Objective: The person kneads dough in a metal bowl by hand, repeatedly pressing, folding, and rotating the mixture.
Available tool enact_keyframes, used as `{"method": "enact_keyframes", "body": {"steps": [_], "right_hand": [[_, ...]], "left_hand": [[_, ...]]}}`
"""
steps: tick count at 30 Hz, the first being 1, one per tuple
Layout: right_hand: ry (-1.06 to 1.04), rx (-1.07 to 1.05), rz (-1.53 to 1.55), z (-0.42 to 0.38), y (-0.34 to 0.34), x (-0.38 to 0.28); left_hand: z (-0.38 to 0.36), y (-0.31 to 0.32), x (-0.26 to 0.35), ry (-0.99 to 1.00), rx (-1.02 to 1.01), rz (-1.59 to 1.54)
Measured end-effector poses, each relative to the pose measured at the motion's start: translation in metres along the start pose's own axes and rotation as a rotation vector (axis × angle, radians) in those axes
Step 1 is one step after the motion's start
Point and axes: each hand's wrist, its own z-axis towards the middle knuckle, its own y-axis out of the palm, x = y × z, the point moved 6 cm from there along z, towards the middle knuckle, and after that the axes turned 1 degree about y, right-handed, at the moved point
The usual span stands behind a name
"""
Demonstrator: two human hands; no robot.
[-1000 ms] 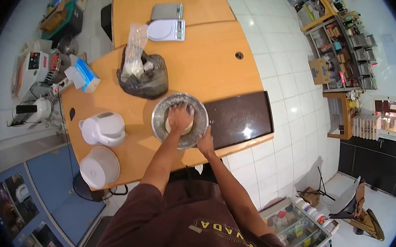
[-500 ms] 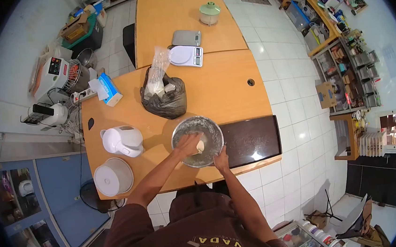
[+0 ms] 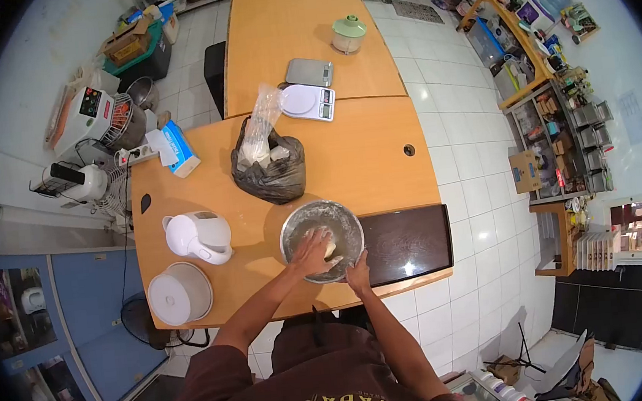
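A metal mixing bowl [image 3: 345, 227] with floury, smeared walls stands near the front edge of the wooden table. Inside it, my left hand [image 3: 310, 254] lies with its fingers spread, pressing beside and partly over a small pale lump of dough [image 3: 331, 249]. Most of the dough is hidden under that hand. My right hand [image 3: 358, 275] grips the bowl's rim at its near right side, thumb upward. Just beyond the bowl sits a black plastic bag [image 3: 272, 180] with a clear bag of white powder in it.
Left of the bowl are a white electric kettle [image 3: 198, 237] and a round white container [image 3: 180, 293]. A dark tray [image 3: 409, 242] lies to the right. Farther back are a white scale [image 3: 308, 102], a grey scale [image 3: 310, 72], a green-lidded jar [image 3: 348, 34] and a blue box [image 3: 180, 148].
My left hand's fingers have spread apart and turned more forward over the dough. My right hand stays on the rim. The whole view has shifted slightly.
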Motion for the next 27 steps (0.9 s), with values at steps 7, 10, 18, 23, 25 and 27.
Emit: {"method": "enact_keyframes", "body": {"steps": [7, 10, 18, 23, 25, 27], "right_hand": [[-0.036, -0.035, -0.028, 0.002, 0.0, 0.002], [0.002, -0.025, -0.107, 0.002, 0.001, 0.012], [0.047, 0.01, -0.016, 0.003, 0.0, 0.006], [0.016, 0.002, -0.024, 0.004, 0.006, 0.001], [0.031, -0.019, 0.008, 0.004, 0.008, 0.002], [0.064, -0.027, 0.019, 0.003, 0.009, 0.004]], "left_hand": [[0.033, 0.03, 0.013, -0.158, 0.188, 0.148], [0.056, 0.046, 0.007, -0.237, 0.138, 0.079], [0.066, 0.034, -0.005, -0.361, 0.332, -0.151], [0.025, 0.007, 0.004, -0.275, 0.461, -0.028], [0.008, -0.006, 0.009, -0.127, 0.236, -0.06], [-0.01, -0.019, 0.015, -0.02, 0.084, -0.055]]}}
